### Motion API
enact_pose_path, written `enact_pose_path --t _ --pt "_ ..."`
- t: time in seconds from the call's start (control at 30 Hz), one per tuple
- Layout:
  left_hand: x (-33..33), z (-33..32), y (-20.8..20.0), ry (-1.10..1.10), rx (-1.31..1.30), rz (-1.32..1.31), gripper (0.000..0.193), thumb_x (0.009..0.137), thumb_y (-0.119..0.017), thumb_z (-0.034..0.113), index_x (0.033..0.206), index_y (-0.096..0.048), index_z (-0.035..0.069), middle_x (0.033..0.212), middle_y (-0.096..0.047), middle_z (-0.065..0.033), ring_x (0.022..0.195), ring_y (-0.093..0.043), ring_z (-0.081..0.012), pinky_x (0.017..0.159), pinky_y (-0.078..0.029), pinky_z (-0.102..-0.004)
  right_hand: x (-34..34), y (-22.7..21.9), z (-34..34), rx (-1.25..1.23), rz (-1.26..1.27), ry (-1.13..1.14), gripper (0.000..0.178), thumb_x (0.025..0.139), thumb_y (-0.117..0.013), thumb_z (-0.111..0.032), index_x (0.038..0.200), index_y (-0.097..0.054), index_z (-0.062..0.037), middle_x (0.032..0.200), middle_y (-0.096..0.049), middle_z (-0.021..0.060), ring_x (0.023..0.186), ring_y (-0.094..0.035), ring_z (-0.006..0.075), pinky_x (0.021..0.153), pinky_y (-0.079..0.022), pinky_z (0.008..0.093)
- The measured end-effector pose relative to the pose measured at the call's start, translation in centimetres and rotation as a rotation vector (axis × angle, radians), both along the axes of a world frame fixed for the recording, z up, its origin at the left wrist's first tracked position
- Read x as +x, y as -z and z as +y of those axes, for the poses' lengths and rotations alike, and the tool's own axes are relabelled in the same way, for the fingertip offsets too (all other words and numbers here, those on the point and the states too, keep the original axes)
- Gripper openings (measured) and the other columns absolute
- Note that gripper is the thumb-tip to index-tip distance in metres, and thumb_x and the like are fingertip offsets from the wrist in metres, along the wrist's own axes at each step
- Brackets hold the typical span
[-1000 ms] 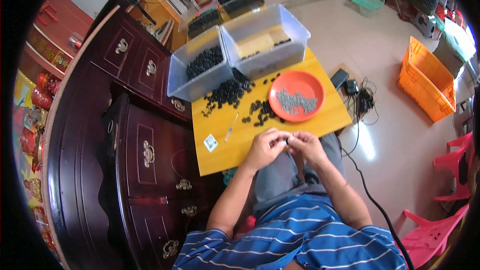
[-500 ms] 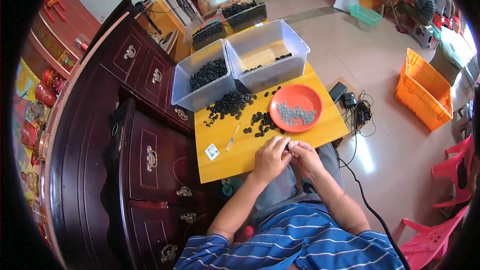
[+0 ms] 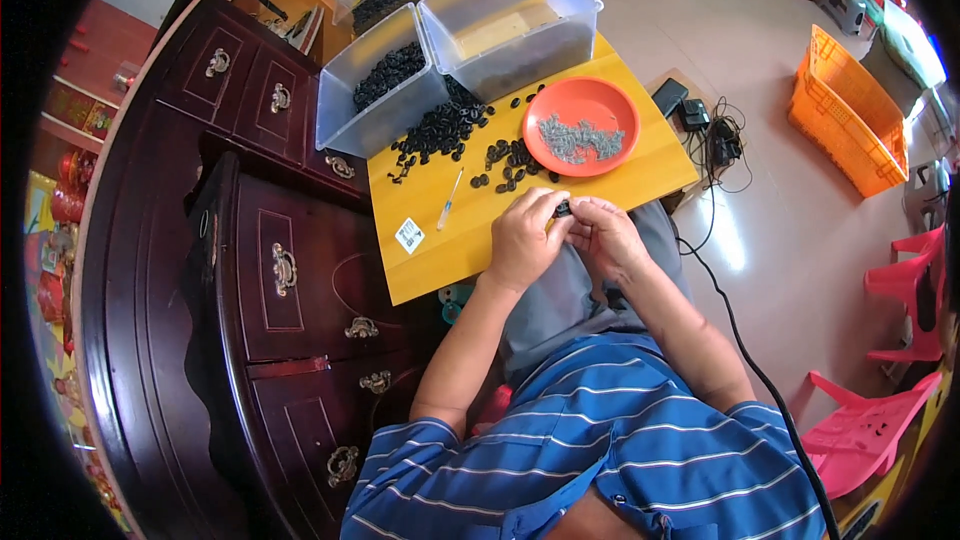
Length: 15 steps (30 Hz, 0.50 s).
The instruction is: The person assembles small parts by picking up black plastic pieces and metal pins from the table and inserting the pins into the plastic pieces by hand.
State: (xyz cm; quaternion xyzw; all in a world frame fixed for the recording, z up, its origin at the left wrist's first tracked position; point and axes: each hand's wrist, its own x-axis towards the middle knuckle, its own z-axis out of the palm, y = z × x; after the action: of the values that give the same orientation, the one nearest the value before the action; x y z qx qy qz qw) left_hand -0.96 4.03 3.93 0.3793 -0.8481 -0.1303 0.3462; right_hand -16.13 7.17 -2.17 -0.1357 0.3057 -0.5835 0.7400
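Note:
Close together at the table's near edge, my left hand [image 3: 527, 238] and my right hand [image 3: 606, 236] pinch one small black oval piece [image 3: 563, 209] between their fingertips. Just beyond them sits an orange-red plate [image 3: 592, 168] with a heap of small grey parts [image 3: 580, 138]. Left of the plate lie several loose black oval pieces [image 3: 510, 162]. A larger pile of black pieces [image 3: 440, 132] spreads before the left clear plastic bin [image 3: 388, 120], which holds more of them. The right clear bin [image 3: 525, 55] stands beside it. What the fingers do to the piece is too small to tell.
On the yellow table [image 3: 400, 275] lie a thin pen-like tool [image 3: 451, 200] and a white label [image 3: 409, 235]. A dark wooden cabinet [image 3: 270, 280] borders it on the left. To the right are black cables [image 3: 722, 135], an orange crate [image 3: 850, 115] and pink chairs [image 3: 860, 430].
The view has tilted downward, so the table and bins appear higher and the person across has left the picture. Both hands still hold the black piece, which shows more between the fingertips.

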Motion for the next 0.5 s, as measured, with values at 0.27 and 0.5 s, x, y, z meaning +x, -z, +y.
enact_pose_path --t 0.27,0.5 --pt "0.1 -0.1 0.5 0.03 0.009 -0.012 0.028 0.081 -0.075 0.008 0.108 -0.069 0.006 0.099 -0.069 -0.0102 0.09 -0.068 -0.0312 0.076 -0.056 -0.0397 0.1 0.5 0.3 0.011 0.02 0.008 0.012 0.098 -0.067 -0.021 0.099 -0.068 -0.0092 0.088 -0.069 -0.0008 0.08 -0.067 0.009 0.078 -0.055 0.026" --pt "0.2 -0.3 1.9 0.04 0.009 0.024 0.028 0.081 -0.074 0.006 0.109 -0.069 0.003 0.1 -0.069 -0.0117 0.086 -0.069 -0.0314 0.074 -0.056 -0.0398 0.6 1.5 0.1 0.039 0.057 0.04 0.012 0.098 -0.066 -0.021 0.096 -0.067 -0.0095 0.085 -0.067 -0.0022 0.076 -0.064 0.0082 0.074 -0.053 0.0243"
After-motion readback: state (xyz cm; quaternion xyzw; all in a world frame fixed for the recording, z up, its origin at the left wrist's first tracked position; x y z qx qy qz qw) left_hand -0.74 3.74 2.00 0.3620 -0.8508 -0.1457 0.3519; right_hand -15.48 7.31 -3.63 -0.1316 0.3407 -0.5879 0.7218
